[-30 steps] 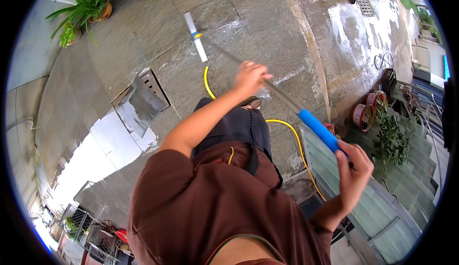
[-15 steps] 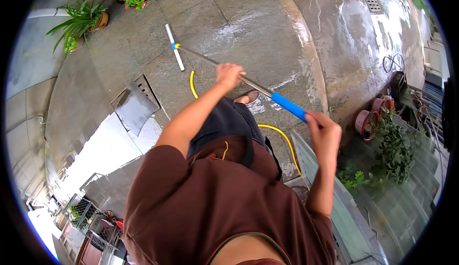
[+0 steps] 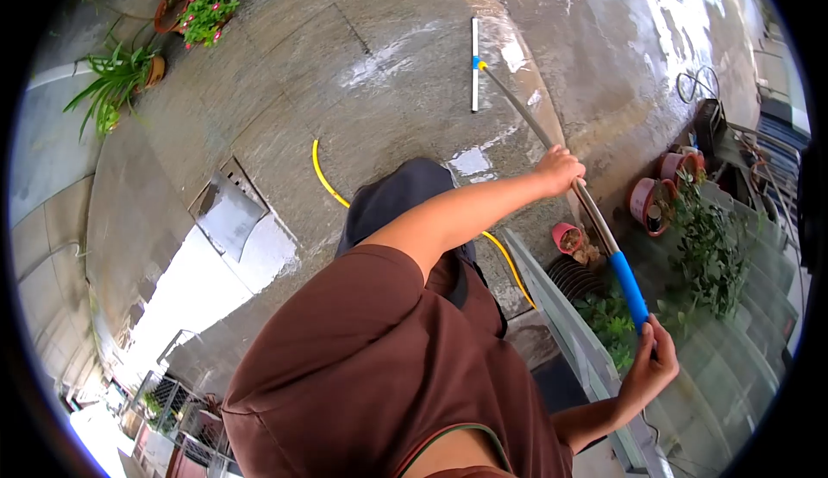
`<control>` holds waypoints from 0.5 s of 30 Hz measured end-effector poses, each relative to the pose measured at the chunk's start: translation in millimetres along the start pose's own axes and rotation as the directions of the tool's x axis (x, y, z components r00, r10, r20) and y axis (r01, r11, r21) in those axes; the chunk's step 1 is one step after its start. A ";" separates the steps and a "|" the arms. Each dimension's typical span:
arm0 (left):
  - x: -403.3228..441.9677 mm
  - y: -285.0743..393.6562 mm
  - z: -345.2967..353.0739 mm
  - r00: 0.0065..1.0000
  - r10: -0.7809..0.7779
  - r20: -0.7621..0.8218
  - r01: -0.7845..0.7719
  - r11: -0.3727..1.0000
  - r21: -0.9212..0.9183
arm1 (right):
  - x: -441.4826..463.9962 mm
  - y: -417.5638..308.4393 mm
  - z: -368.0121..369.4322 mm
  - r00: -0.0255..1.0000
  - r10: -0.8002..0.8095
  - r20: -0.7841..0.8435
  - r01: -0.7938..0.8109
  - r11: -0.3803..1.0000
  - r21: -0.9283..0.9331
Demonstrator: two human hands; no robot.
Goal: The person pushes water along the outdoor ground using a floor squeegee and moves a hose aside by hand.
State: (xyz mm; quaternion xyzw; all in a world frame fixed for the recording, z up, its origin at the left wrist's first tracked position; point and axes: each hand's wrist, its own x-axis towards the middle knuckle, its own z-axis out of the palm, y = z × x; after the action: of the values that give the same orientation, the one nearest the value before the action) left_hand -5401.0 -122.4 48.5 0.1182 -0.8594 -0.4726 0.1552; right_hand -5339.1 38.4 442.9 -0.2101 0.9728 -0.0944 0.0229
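Observation:
My left hand (image 3: pixel 561 172) is wrapped round the metal pole of a floor squeegee (image 3: pixel 595 219), partway down from its head. At the pole's near end, my right hand (image 3: pixel 653 359) holds the tip of the blue grip (image 3: pixel 630 288), with thumb and fingers closed on it. The long, thin squeegee head (image 3: pixel 474 90) is on the wet concrete ahead, joined to the pole by a blue and yellow piece. My left arm reaches across the front of my body.
A yellow hose (image 3: pixel 326 176) runs across the ground beside and behind my legs. Glass panels (image 3: pixel 552 297) stand close on my right, with flowerpots (image 3: pixel 651 202) beyond. Potted plants (image 3: pixel 207 12) sit at far left. A metal plate (image 3: pixel 228 215) lies by a drain opening.
The squeegee head has swung from left to right over the concrete. Both hands have moved right with the pole, my right hand also lower in view, and my body has turned.

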 end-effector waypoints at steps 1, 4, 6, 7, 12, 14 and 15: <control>11.1 -6.8 -4.1 0.999 0.026 0.048 -0.026 1.000 -0.009 | 1.5 -3.1 3.9 0.996 -0.088 0.014 0.087 0.996 0.022; 24.4 -7.4 -28.6 0.996 0.061 0.065 -0.062 0.998 0.016 | 10.1 -35.9 -0.9 0.975 -0.220 -0.008 0.220 0.975 0.011; 16.3 -2.6 -74.0 0.999 0.029 0.047 -0.032 0.997 0.068 | 26.7 -34.7 -9.2 0.975 -0.220 0.033 0.219 0.975 0.027; 7.9 -12.5 -90.5 0.999 -0.002 0.037 -0.001 0.997 0.079 | 36.5 -35.1 -10.0 0.973 -0.223 0.054 0.221 0.974 0.041; -70.5 -96.1 -187.4 0.966 -0.222 -0.135 0.252 0.926 0.282 | 108.1 -69.5 68.8 0.873 -0.372 0.316 0.249 0.896 0.367; -121.3 -145.1 -222.7 0.921 -0.284 -0.267 0.363 0.876 0.319 | 126.6 -109.7 123.0 0.797 -0.406 0.446 0.207 0.879 0.429; -145.8 -166.0 -245.2 0.883 -0.393 -0.256 0.462 0.827 0.321 | 132.3 -133.7 154.7 0.738 -0.523 0.427 0.303 0.822 0.483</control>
State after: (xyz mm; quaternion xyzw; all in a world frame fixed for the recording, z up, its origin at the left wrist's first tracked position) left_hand -5164.1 -348.8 8.8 0.3775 -0.8670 -0.3108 0.0963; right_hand -5392.6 -162.6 316.3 -0.4342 0.8144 -0.2211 0.3152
